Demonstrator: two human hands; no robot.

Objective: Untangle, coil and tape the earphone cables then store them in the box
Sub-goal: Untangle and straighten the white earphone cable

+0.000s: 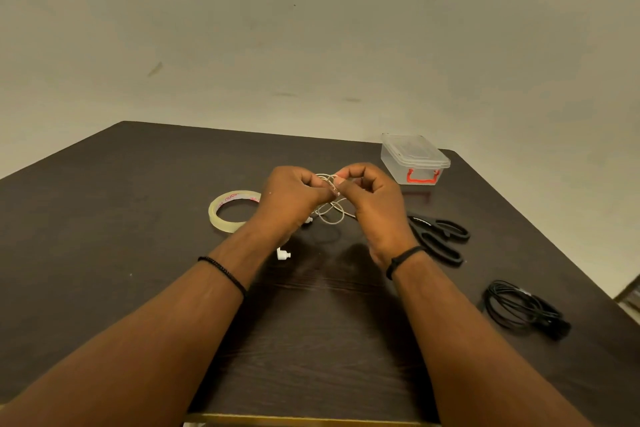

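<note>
**Inspector:** Nearest the camera, your two bare forearms reach out over the dark brown wood-grain table (104,218), each wrist carrying a thin black band. Your left hand (294,198) and right hand (374,204) meet above the middle of the table.

**Operator:** And the grip?

**Inspector:** Both hands have curled fingers. Your left hand pinches the thin pale braided earphone cable (332,213) at its fingertips; your right hand pinches the same cable just beside it, thumb and forefinger together. The two hands almost touch at the pinch. Loops of the cable rise between the fingertips and hang below them, clear of the table. One white earbud (283,254) shows below your left wrist; I cannot tell whether it hangs or rests on the surface.

**Operator:** Where are the other items?

**Inspector:** Your clear roll of adhesive tape with red print on its core (230,210) lies flat on the table just left of your left hand, partly hidden by it. Your black-handled scissors (440,236) lie flat just right of your right wrist. Your coiled black earphone cable (523,308) lies on the table well to the right, near the edge, apart from the scissors.

**Operator:** The box?

**Inspector:** Your small clear plastic box with a red latch (414,159) stands at the far right of the table, lid on, beyond your right hand and apart from it. Whether the black coil is taped I cannot tell.
</note>
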